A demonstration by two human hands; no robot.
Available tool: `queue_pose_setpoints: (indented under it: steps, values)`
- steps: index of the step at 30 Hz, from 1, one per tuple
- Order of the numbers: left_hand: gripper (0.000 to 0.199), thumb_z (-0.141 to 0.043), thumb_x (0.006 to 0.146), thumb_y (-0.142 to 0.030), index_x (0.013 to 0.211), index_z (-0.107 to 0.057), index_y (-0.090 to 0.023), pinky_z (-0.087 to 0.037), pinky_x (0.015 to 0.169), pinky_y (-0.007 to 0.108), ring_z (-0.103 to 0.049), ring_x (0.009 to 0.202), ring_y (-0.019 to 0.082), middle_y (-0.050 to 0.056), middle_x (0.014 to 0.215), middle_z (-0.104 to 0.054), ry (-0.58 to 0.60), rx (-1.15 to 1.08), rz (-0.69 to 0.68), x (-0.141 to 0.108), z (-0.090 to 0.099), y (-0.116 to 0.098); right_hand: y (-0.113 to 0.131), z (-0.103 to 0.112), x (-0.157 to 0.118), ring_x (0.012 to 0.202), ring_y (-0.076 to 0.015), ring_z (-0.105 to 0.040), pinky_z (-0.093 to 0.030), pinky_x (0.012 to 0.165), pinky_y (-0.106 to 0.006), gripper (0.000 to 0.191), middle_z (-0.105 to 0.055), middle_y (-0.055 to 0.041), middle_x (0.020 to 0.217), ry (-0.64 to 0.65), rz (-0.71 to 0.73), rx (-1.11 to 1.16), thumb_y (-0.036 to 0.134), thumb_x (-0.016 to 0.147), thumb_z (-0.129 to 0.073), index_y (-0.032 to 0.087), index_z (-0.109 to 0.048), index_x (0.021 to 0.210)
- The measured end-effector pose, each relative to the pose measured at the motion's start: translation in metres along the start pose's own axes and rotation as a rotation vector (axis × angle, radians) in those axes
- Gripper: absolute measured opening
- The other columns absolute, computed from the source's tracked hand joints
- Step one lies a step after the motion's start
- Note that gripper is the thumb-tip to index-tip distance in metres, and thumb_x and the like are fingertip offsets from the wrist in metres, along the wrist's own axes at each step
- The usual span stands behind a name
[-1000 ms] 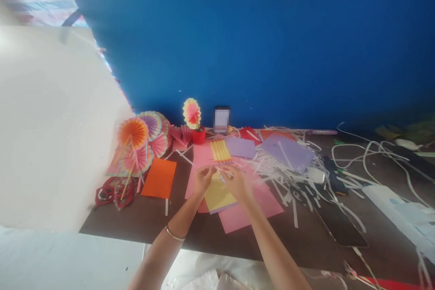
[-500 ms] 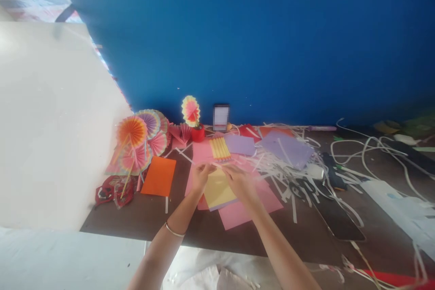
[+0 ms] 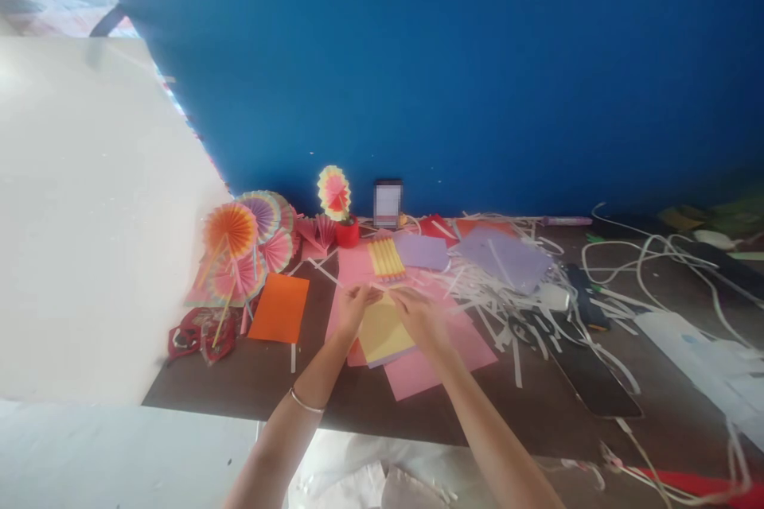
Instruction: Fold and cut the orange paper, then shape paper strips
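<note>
A: In the head view, what is being held?
B: A thin pale strip (image 3: 378,289) is pinched between the fingertips of the left hand (image 3: 354,308) and those of the right hand (image 3: 422,320); both appear closed on it, though its material cannot be told.
A: Where is it held?
B: By the far edge of the flat yellow rectangular paper sheet (image 3: 385,336).
A: What is placed beyond that sheet?
B: A yellow pleated paper piece (image 3: 387,258), and, farther right, a lavender rectangular paper (image 3: 422,251).
A: And around it?
B: Pink paper (image 3: 470,351) is spread beneath it. To its left an orange rectangular paper (image 3: 279,308) is laid, with round pleated paper fans (image 3: 230,230) farther left. To its right white narrow strips (image 3: 486,294) are heaped, and a flat black phone (image 3: 597,374) is set farther right.
</note>
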State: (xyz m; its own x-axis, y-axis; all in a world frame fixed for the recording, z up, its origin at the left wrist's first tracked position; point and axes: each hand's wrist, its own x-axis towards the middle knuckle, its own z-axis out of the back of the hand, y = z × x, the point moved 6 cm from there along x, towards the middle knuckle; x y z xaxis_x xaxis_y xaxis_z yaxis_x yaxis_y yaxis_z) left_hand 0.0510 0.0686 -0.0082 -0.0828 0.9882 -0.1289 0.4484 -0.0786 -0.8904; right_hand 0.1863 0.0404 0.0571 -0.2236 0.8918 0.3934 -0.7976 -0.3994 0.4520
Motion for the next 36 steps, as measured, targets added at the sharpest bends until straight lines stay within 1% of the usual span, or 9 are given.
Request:
queue_pose_setpoints:
  steps: [3,6,9,12,14,18,22,29,36]
  values:
    - [0.034,-0.069,0.065,-0.045,0.067,-0.060,-0.012,-0.051,0.080,0.037,-0.067,0.070,0.019,0.005,0.065,-0.066,0.006,-0.011,0.031,-0.001,-0.001,0.000,0.000,-0.002,0.000,0.087,-0.0184,-0.065,-0.049,0.079,-0.031,0.032,-0.070,-0.0043,0.099,-0.002,0.006,0.033,0.022,0.089,-0.037,0.023,-0.067,0.098]
    - [0.034,-0.068,0.066,-0.047,0.066,-0.057,-0.014,-0.050,0.081,0.036,-0.066,0.070,0.017,0.003,0.064,-0.064,0.019,-0.075,0.042,-0.002,-0.005,-0.002,0.002,-0.001,-0.001,0.089,-0.0183,-0.064,-0.049,0.082,-0.031,0.033,-0.069,-0.0046,0.099,-0.045,-0.008,0.079,0.023,0.089,-0.035,0.023,-0.067,0.099]
    - [0.034,-0.064,0.070,-0.049,0.065,-0.056,-0.016,-0.048,0.082,0.034,-0.065,0.076,0.017,0.003,0.069,-0.064,0.115,-0.113,0.000,-0.004,-0.015,-0.005,0.004,0.001,-0.001,0.090,-0.0187,-0.064,-0.049,0.082,-0.032,0.033,-0.069,-0.0052,0.099,-0.090,-0.019,0.111,0.025,0.089,-0.036,0.023,-0.067,0.099]
    - [0.034,-0.065,0.068,-0.049,0.066,-0.060,-0.016,-0.047,0.082,0.033,-0.062,0.081,0.018,0.005,0.075,-0.065,0.181,-0.037,-0.040,-0.007,-0.022,-0.004,0.005,-0.002,-0.003,0.090,-0.0188,-0.064,-0.049,0.082,-0.032,0.031,-0.069,-0.0048,0.098,-0.090,-0.030,0.136,0.024,0.088,-0.038,0.024,-0.067,0.099]
    - [0.034,-0.065,0.067,-0.050,0.068,-0.062,-0.016,-0.047,0.078,0.032,-0.061,0.079,0.018,0.004,0.074,-0.065,0.171,0.052,-0.045,-0.008,-0.021,0.000,0.005,-0.005,-0.004,0.088,-0.0185,-0.064,-0.050,0.081,-0.032,0.030,-0.069,-0.0046,0.096,-0.086,-0.031,0.153,0.023,0.088,-0.038,0.024,-0.066,0.099]
    - [0.035,-0.058,0.073,-0.048,0.065,-0.064,-0.015,-0.046,0.069,0.029,-0.057,0.069,0.016,0.002,0.065,-0.063,0.128,0.224,-0.063,-0.007,-0.014,0.005,0.006,-0.007,-0.006,0.088,-0.0182,-0.064,-0.050,0.079,-0.031,0.031,-0.069,-0.0049,0.097,-0.085,-0.033,0.150,0.024,0.088,-0.037,0.024,-0.066,0.100]
    - [0.032,-0.058,0.074,-0.043,0.059,-0.062,-0.015,-0.046,0.066,0.028,-0.055,0.062,0.014,-0.001,0.058,-0.060,0.060,0.305,-0.085,-0.005,-0.006,0.003,0.008,-0.004,-0.005,0.088,-0.0185,-0.064,-0.050,0.076,-0.030,0.032,-0.068,-0.0050,0.100,-0.031,-0.002,0.096,0.024,0.089,-0.036,0.024,-0.065,0.103]
    - [0.039,-0.056,0.076,-0.049,0.074,-0.070,-0.013,-0.050,0.081,0.038,-0.065,0.079,0.022,0.007,0.074,-0.069,0.132,0.140,-0.076,-0.005,-0.013,-0.002,0.003,-0.001,-0.004,0.089,-0.0204,-0.063,-0.049,0.078,-0.032,0.031,-0.068,-0.0068,0.099,0.030,0.072,0.005,0.018,0.087,-0.038,0.023,-0.065,0.101]
    - [0.039,-0.058,0.074,-0.050,0.076,-0.069,-0.013,-0.050,0.084,0.039,-0.066,0.086,0.024,0.009,0.078,-0.071,0.138,0.079,-0.060,-0.004,-0.012,0.001,-0.001,-0.004,-0.004,0.086,-0.0178,-0.063,-0.048,0.072,-0.028,0.033,-0.068,-0.0044,0.097,0.033,0.040,0.008,0.018,0.088,-0.037,0.025,-0.064,0.106]
